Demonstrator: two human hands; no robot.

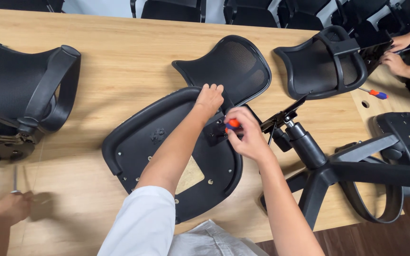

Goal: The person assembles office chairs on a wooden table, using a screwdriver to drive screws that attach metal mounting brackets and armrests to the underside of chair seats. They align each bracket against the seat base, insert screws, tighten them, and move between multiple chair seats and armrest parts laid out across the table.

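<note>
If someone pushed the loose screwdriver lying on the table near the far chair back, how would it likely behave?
The screwdriver would probably roll, since its handle looks round and it lies flat on the smooth wooden table. It looks small and light, so a nudge should shift it easily. It lies near the cable hole, where it might catch.

Showing black: upturned seat pan (pixel 141 142), mesh backrest (pixel 233 64), chair base (pixel 338 170). Showing orange-and-blue: screwdriver handle (pixel 232 124), second screwdriver (pixel 378 94). Showing light wood grain: counter (pixel 119 52). Showing white: sleeve (pixel 143 223).
</note>
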